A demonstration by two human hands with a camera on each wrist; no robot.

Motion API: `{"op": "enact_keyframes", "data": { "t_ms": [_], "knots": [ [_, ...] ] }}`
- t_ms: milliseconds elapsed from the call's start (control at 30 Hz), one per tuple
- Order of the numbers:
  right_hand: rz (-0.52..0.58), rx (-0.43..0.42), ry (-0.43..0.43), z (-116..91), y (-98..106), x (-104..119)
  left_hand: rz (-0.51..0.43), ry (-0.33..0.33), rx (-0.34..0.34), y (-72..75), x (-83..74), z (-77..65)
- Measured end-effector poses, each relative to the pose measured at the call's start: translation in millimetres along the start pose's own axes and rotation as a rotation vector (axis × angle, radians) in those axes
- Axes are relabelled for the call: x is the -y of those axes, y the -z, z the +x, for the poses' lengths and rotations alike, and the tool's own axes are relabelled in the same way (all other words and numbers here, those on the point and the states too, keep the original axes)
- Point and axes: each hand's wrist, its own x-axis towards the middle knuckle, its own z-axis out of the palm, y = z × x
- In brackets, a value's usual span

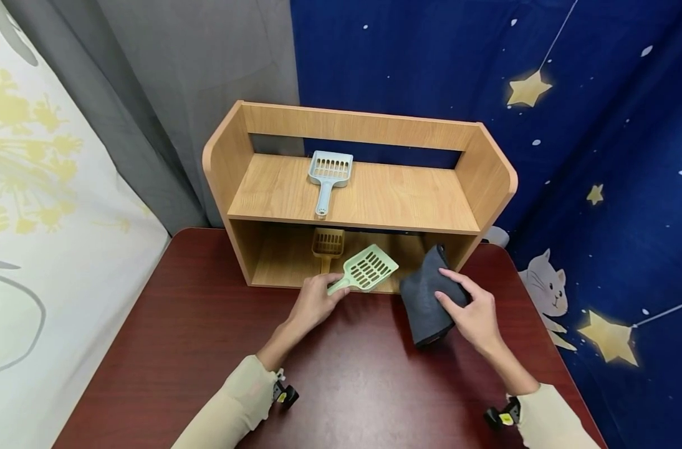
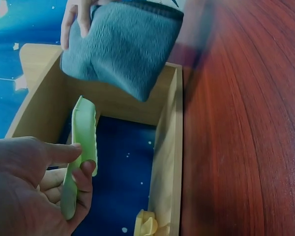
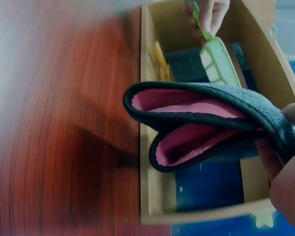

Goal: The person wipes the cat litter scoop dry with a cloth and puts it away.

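A light green slotted litter scoop [image 1: 369, 268] is pinched by its handle in my left hand [image 1: 314, 303], in front of the shelf's lower level. My right hand [image 1: 475, 310] grips a folded dark grey cloth [image 1: 429, 299], held above the table near the shelf's right end. Pink lining shows inside the cloth's folds [image 3: 196, 142] in the right wrist view. On the upper shelf lies a pale blue litter scoop [image 1: 330, 171], handle toward me. A yellow-brown litter scoop [image 1: 328, 242] lies on the lower level, its handle end partly hidden behind my left hand.
The two-level wooden shelf [image 1: 352, 221] stands at the back of a dark red-brown table [image 1: 341, 380]. Its side panels [image 1: 489, 178] rise at both ends. Behind hang grey [image 1: 206, 68] and starry blue [image 1: 408, 56] curtains, with a white patterned cloth [image 1: 55, 262] at the left.
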Motion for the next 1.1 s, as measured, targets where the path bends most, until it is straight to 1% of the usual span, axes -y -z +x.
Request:
{"op": "enact_keyframes", "data": {
  "t_ms": [100, 200, 333, 433, 533, 767, 833, 900, 1000, 1100],
  "knots": [
    [-0.046, 0.033, 0.012, -1.1, 13.9, -3.7, 0.003, -0.001, 0.003, -4.1, 3.6, 3.3],
    [-0.079, 0.06, 0.014, -4.0, 25.5, -10.2, -0.008, 0.019, 0.012, -10.0, 7.9, 6.2],
    [-0.108, 0.08, 0.016, -9.5, 38.8, -31.8, -0.043, 0.053, 0.028, -21.8, 12.1, 11.4],
    [-0.138, 0.101, 0.02, -14.0, 49.4, -49.8, -0.055, 0.059, 0.038, -32.3, 14.5, 17.1],
    [-0.173, 0.119, 0.026, -17.7, 60.7, -60.7, -0.046, 0.055, 0.04, -42.0, 17.3, 23.6],
    [-0.264, 0.112, 0.015, -22.3, 83.8, -77.8, -0.047, 0.099, 0.053, -57.4, 21.3, 35.9],
    [-0.288, 0.107, 0.016, -23.1, 88.0, -81.5, -0.053, 0.113, 0.059, -60.9, 22.0, 38.6],
    [-0.311, 0.101, 0.035, -23.6, 89.8, -85.5, -0.054, 0.12, 0.063, -64.5, 23.5, 41.4],
    [-0.326, 0.098, 0.091, -24.7, 88.1, -91.4, -0.051, 0.137, 0.061, -70.3, 26.6, 45.1],
    [-0.323, 0.097, 0.151, -26.4, 81.4, -96.3, -0.045, 0.154, 0.053, -76.6, 30.3, 48.2]
  ]
}}
